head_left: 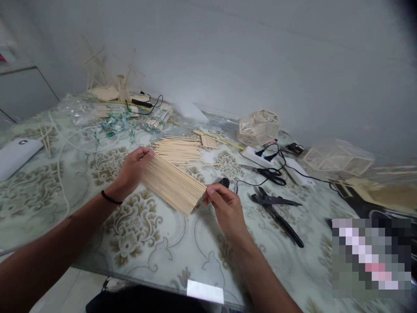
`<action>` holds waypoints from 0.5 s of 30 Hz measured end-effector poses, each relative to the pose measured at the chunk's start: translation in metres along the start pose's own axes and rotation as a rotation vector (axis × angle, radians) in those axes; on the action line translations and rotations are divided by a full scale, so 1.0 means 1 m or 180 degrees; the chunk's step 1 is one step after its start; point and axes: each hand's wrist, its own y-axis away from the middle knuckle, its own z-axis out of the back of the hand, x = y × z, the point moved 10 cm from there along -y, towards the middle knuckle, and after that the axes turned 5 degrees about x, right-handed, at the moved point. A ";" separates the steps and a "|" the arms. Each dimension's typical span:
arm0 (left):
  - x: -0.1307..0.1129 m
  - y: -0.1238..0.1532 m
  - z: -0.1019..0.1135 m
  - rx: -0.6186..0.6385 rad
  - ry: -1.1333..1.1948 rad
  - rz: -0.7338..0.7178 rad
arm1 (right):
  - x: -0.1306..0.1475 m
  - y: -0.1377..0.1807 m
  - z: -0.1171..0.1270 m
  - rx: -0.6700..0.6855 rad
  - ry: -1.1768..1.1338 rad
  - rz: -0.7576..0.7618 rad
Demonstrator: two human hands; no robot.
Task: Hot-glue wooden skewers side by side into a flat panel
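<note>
A flat panel of thin wooden sticks, lying side by side, is held tilted above the patterned tablecloth. My left hand grips its upper left end, thumb on top. At the right corner my right hand pinches the panel between thumb and fingers. Just behind the panel lies a loose pile of similar wooden sticks. Beyond that pile rests a small piece made of short sticks.
Pliers and scissors lie right, near a power strip with black cables. Stick-framed polyhedrons stand by the wall. Packaged sticks and green-tipped scraps lie at back left. A white box sits far left.
</note>
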 end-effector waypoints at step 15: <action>-0.011 0.000 0.001 -0.0003 -0.0428 -0.0274 | -0.007 -0.001 0.001 0.0142 0.0080 -0.0064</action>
